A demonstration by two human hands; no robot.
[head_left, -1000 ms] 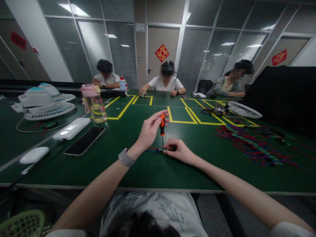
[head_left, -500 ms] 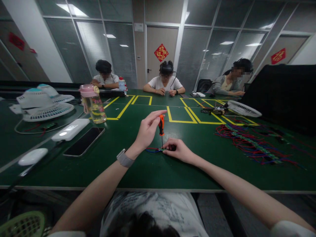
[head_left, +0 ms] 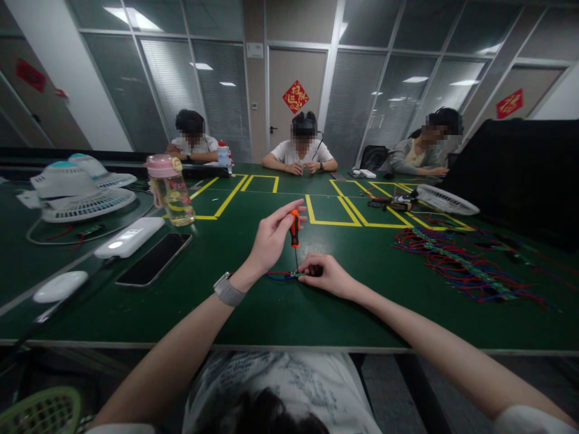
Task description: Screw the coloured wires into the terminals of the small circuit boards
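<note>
My left hand [head_left: 274,232] grips an orange and black screwdriver [head_left: 295,232] by its handle, thumb on the near side and fingers reaching past it. The screwdriver stands nearly upright, and its tip meets a small green circuit board [head_left: 295,274] flat on the table. Red and blue wires run from the board to the left. My right hand [head_left: 326,275] holds the board's right end, thumb and fingers pinched on it. Part of the board is hidden beneath those fingers.
A heap of wired circuit boards [head_left: 470,265] lies to the right. At left are a phone [head_left: 154,259], a white power strip [head_left: 130,238], a pink-lidded bottle [head_left: 170,190] and white fans [head_left: 85,199]. Yellow tape [head_left: 335,223] marks the green table [head_left: 253,325]. Three people sit opposite.
The screwdriver's handle has shifted very slightly left, and my left fingers have spread a little around it. My right hand and the board stay in place.
</note>
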